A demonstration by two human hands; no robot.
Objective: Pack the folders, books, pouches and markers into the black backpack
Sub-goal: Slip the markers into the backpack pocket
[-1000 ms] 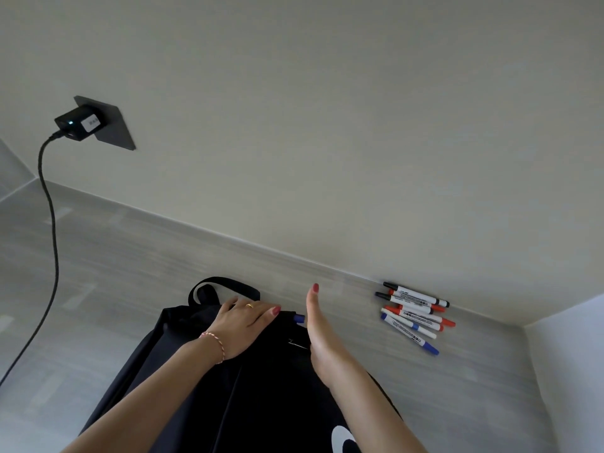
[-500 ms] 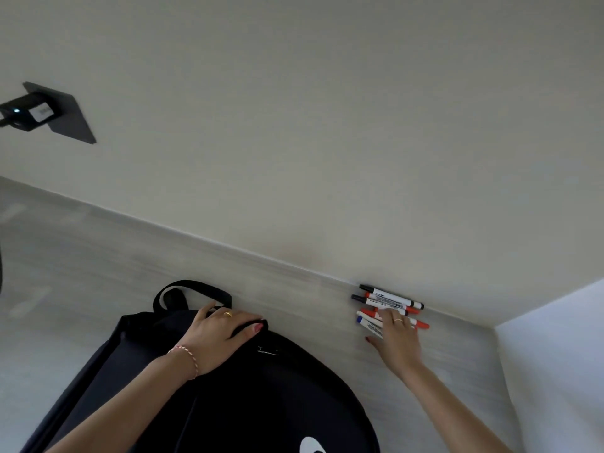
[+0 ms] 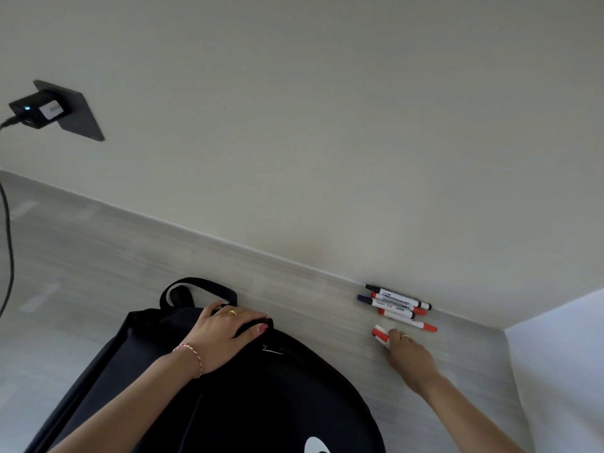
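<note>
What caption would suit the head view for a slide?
Left hand grips the backpack top while the right hand picks a marker from the markers by the wall.

Nothing here can be read: the markers (image 3: 397,305) by the wall carry printed labels too small and blurred to make out, the white sticker on the charger (image 3: 36,110) is illegible, and the black backpack (image 3: 248,393) shows only part of a white logo without letters.

Markers (image 3: 397,305) lie against the wall (image 3: 327,125), right of the backpack (image 3: 261,387), apparently touching.
</note>
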